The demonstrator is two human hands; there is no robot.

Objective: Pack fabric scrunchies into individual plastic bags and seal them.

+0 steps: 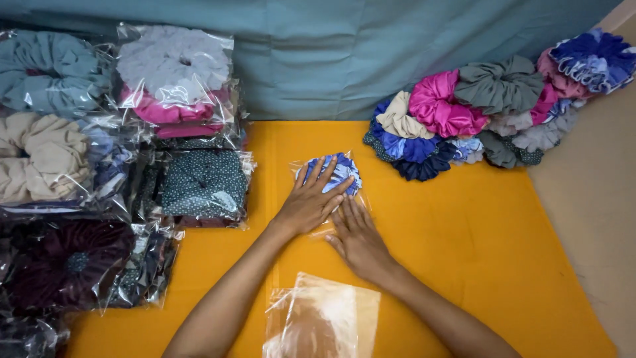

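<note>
A blue and white patterned scrunchie (pixel 339 174) lies inside a clear plastic bag (pixel 301 167) on the yellow cloth (pixel 464 232). My left hand (pixel 309 199) rests flat on it, fingers spread over the scrunchie. Just below and to the right, my right hand (pixel 358 240) presses flat on the lower part of the same bag, fingers pointing up-left. Neither hand grips anything.
Stacks of bagged scrunchies (pixel 179 86) fill the left side. A heap of loose scrunchies (pixel 477 113) in pink, grey, blue and beige sits at the back right. A pile of empty clear bags (pixel 324 318) lies near the front edge. Teal fabric (pixel 344 53) hangs behind.
</note>
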